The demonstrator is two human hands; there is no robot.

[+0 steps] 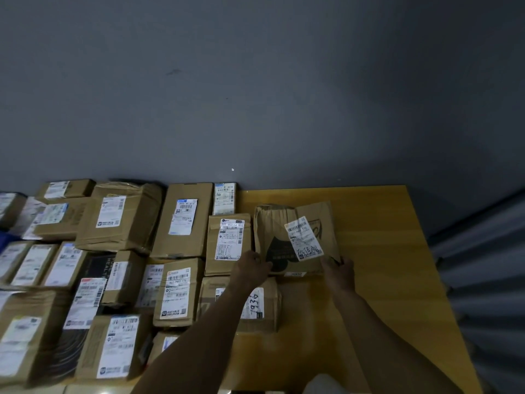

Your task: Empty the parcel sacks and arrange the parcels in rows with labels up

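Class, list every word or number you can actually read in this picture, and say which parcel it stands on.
"502 602-12 815": label on the taped box.
"507-P602 770", as far as it reads: label on the brown paper parcel.
"507-P602 770": box with the orange-tabbed label.
"-1936", handwritten: label on the near box.
"HEAL": black parcel.
The paper parcel's handwriting and all other print are too small or blurred.

Far-left parcels (pixel 12 206) cropped by the edge, blurred. Label print (pixel 228 241) too small to read. Left forearm (pixel 204 328) covers part of one box (pixel 268 305). Left hand (pixel 251 265) and right hand (pixel 339 273): fingertips lost in shadow at paper parcel (pixel 274 223), perhaps gripping.
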